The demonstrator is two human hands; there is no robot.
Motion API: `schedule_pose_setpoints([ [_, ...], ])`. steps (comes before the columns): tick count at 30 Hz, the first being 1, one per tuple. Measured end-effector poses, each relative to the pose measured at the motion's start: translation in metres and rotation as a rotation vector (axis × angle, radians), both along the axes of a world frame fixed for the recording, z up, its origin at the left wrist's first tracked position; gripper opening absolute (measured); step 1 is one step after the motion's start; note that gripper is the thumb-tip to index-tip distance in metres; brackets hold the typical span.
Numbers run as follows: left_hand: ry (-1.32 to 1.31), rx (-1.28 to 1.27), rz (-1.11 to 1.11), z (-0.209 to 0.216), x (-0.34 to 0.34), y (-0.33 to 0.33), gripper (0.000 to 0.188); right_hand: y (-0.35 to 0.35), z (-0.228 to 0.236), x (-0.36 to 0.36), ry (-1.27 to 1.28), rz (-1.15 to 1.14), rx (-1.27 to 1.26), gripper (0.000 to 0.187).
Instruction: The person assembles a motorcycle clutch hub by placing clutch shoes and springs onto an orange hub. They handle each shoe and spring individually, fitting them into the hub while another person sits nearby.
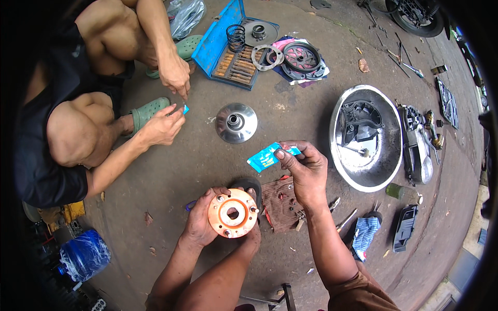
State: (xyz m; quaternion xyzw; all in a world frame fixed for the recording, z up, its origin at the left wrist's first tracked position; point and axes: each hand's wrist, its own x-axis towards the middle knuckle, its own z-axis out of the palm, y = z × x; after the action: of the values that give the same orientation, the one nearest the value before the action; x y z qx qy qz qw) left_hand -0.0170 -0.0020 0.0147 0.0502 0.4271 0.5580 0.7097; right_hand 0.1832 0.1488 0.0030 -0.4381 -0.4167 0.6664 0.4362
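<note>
My left hand grips an orange round metal plate by its left edge. The plate has a centre hole, a ring groove and short pins standing on its face. Up and to the right, my right hand pinches a blue sachet between thumb and fingers. The sachet hangs out to the left, its right end crumpled and dark-smeared. Both hands look greasy. Beyond them a shiny metal pulley disc with a hub lies on the ground.
A co-worker's hands at upper left hold a small blue piece. A blue case with a black spring stands behind. At right is a metal basin with dark parts. A brown cloth with small parts lies near my right forearm.
</note>
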Motion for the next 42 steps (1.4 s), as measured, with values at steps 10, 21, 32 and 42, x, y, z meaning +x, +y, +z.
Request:
schedule_pose_setpoints([
  [10, -0.017, 0.038, 0.006, 0.0, -0.004, 0.001, 0.046, -0.001, 0.013, -0.004, 0.053, 0.038, -0.071, 0.023],
  [21, -0.034, 0.012, 0.041, -0.001, -0.012, 0.003, 0.049, -0.002, 0.014, -0.002, 0.032, 0.118, -0.006, 0.022],
  [32, -0.039, -0.027, 0.049, -0.006, -0.019, -0.003, 0.049, -0.004, 0.001, -0.005, 0.077, 0.185, -0.003, 0.024],
  [42, -0.101, -0.054, 0.157, 0.0, -0.023, -0.004, 0.048, 0.039, -0.082, -0.032, -0.715, 0.555, 0.295, 0.07],
])
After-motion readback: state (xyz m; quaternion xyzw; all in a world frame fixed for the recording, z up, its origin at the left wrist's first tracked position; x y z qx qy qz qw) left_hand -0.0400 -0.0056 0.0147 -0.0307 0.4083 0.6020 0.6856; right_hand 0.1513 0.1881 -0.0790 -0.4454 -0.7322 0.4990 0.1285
